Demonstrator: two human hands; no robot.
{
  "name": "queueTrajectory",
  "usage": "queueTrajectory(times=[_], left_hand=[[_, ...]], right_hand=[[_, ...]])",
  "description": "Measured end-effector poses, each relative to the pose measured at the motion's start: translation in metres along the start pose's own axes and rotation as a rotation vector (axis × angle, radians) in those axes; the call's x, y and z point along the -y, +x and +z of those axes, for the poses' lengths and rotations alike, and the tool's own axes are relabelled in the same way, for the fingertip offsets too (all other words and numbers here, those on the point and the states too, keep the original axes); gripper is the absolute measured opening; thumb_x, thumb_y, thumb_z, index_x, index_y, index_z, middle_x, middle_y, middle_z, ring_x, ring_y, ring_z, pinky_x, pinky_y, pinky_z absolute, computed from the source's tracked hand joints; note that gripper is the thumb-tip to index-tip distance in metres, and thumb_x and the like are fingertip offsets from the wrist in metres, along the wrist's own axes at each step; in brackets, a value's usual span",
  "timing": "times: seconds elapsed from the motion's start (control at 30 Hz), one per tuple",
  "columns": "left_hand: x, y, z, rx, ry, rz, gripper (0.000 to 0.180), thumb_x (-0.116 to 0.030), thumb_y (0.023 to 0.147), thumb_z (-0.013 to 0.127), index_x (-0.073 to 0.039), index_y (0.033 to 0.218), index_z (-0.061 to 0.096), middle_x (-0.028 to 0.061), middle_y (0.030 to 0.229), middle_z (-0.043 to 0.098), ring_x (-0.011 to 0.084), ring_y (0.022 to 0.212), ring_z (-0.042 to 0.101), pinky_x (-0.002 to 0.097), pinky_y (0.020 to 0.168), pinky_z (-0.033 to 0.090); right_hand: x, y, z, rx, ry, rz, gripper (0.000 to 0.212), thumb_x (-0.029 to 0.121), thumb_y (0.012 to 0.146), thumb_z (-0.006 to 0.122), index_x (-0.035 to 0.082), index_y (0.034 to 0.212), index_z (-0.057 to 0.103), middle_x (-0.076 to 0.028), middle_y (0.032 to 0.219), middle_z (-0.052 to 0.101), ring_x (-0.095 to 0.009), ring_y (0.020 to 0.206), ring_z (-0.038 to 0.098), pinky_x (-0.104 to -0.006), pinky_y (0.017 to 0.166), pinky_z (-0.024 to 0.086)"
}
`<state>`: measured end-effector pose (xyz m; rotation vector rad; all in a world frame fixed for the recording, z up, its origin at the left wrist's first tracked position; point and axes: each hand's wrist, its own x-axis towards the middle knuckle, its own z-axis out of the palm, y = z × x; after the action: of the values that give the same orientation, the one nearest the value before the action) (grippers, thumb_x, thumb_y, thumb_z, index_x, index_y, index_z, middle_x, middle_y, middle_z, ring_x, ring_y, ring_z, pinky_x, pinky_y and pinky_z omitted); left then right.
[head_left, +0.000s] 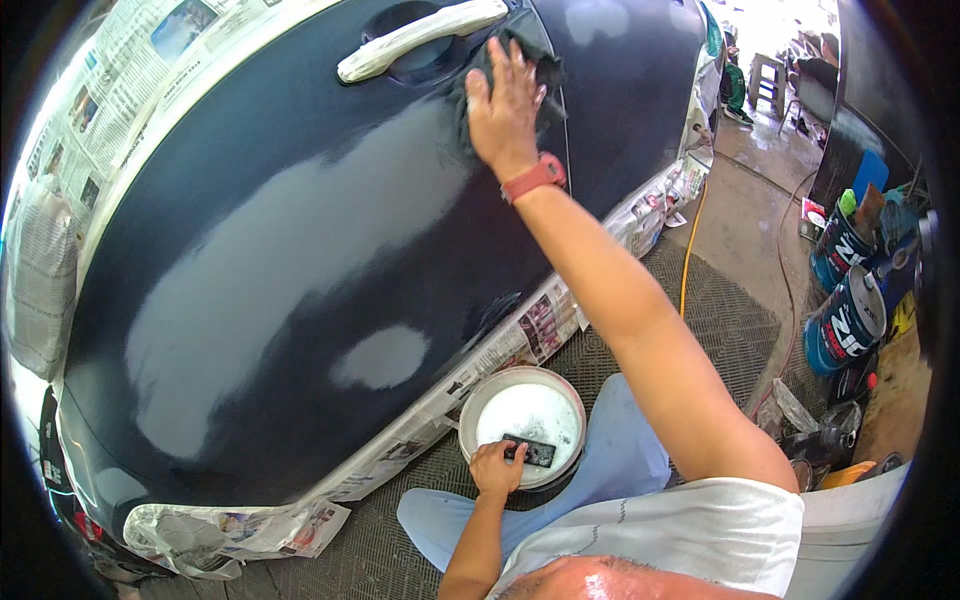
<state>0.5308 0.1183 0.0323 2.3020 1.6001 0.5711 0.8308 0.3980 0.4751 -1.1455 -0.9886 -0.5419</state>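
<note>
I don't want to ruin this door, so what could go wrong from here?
The bucket of white suds sits close to a bent leg, so a shift of that leg might tip it. The left hand has one end of a dark block over the suds, and might let it slip in. The right hand lies on a dark cloth against the door panel, beside the pale-covered handle; the cloth could snag that covering.

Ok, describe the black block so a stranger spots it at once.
Start at the big, dark car panel edged with newspaper. Just beyond its lower edge is a round, pale bucket holding what looks like white foam. The small black block is there, held by the left hand: a dark rectangle against all that white.
</note>
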Motion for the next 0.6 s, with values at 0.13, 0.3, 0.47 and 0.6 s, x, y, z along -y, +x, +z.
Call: queueTrajectory(times=[0.13, 0.3, 0.47, 0.6], left_hand=[[0.000, 0.000, 0.002, -0.026, -0.033, -0.004, 0.035, -0.050, 0.092, 0.077, -0.016, 0.094, 0.082, 0.0052, 0.097, 0.081, 0.0281, 0.101, 0.073, 0.0457, 0.095, 0.053], [0.007, -0.003, -0.003, -0.063, -0.051, 0.005, 0.031, -0.047, 0.091, 0.078, -0.016, 0.091, 0.082, 0.0062, 0.094, 0.080, 0.0285, 0.096, 0.074, 0.0454, 0.091, 0.054], [0.006, -0.001, 0.000, -0.101, -0.108, 0.025, 0.029, -0.044, 0.090, 0.078, -0.015, 0.092, 0.082, 0.0061, 0.092, 0.080, 0.0287, 0.094, 0.074, 0.0452, 0.090, 0.055], [0.004, -0.001, -0.005, -0.034, -0.121, -0.006, 0.034, -0.047, 0.092, 0.076, -0.014, 0.091, 0.082, 0.0091, 0.091, 0.078, 0.0286, 0.094, 0.073, 0.0454, 0.091, 0.056]], right_hand=[[-0.040, 0.070, 0.007, 0.000, -0.037, 0.032, 0.059, 0.040, 0.107, 0.054, 0.013, 0.160, 0.050, -0.018, 0.169, 0.043, -0.041, 0.158, 0.034, -0.0671, 0.129, 0.021], [-0.068, 0.137, 0.016, 0.177, -0.275, 0.007, 0.054, 0.035, 0.106, 0.047, 0.013, 0.156, 0.054, -0.016, 0.163, 0.051, -0.034, 0.154, 0.041, -0.0533, 0.130, 0.026], [-0.091, 0.109, -0.003, 0.075, -0.067, -0.231, 0.048, 0.028, 0.108, 0.057, 0.006, 0.151, 0.058, -0.018, 0.158, 0.056, -0.038, 0.147, 0.052, -0.0488, 0.124, 0.038], [-0.018, -0.011, -0.011, 0.058, 0.035, -0.243, 0.057, 0.028, 0.110, 0.056, 0.007, 0.161, 0.047, -0.020, 0.167, 0.045, -0.040, 0.155, 0.038, -0.0512, 0.130, 0.027]])
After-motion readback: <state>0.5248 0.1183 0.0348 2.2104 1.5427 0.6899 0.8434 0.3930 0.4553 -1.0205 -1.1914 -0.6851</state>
